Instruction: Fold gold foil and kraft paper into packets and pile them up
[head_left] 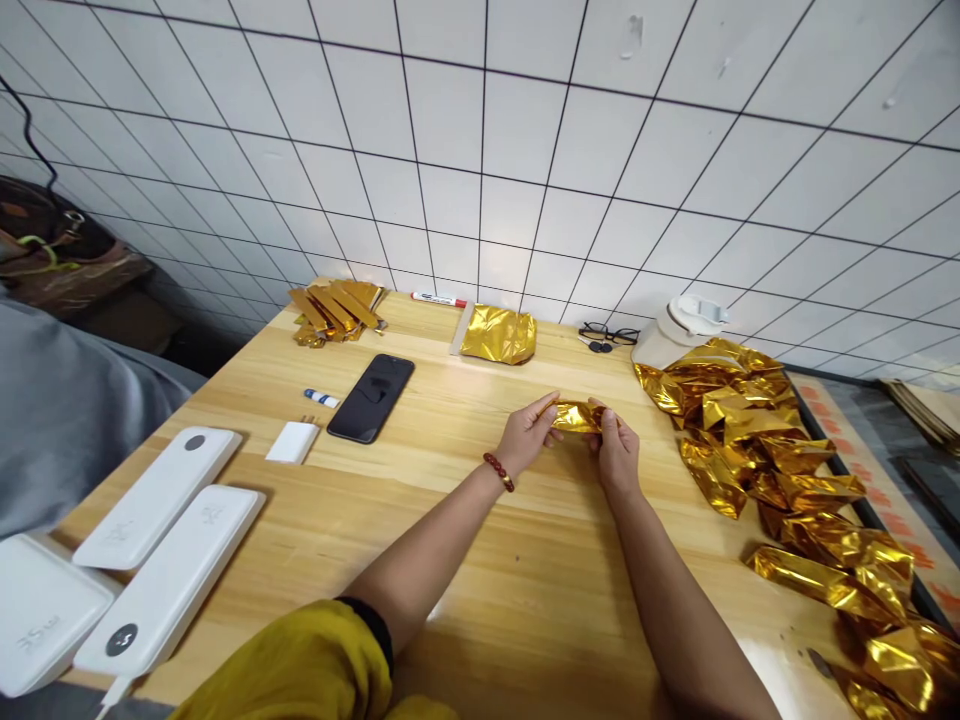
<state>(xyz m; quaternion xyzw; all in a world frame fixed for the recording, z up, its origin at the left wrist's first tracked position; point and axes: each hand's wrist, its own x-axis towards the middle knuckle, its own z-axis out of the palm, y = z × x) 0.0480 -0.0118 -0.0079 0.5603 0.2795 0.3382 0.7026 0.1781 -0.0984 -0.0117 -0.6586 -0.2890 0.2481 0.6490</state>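
Note:
A small piece of shiny gold foil [576, 417] is stretched between my two hands, just above the wooden table. My left hand [527, 428], with a red bead bracelet [499, 471] at its wrist, pinches the left end. The right end is gripped by the fingers of my right hand [618, 450]. Parts of the foil's ends are hidden behind my fingers. Crumpled gold foil pieces [750, 415] lie in a long heap to the right of my right hand. Beyond my hands, a flat gold foil packet [499, 334] rests near the wall.
Folded gold strips [337, 308] are piled at the back left. A phone [372, 398], a white charger [292, 442], and white power banks [171, 580] are on the left. Along the wall are a red marker [439, 299], glasses [609, 333] and a white lidded cup [679, 325].

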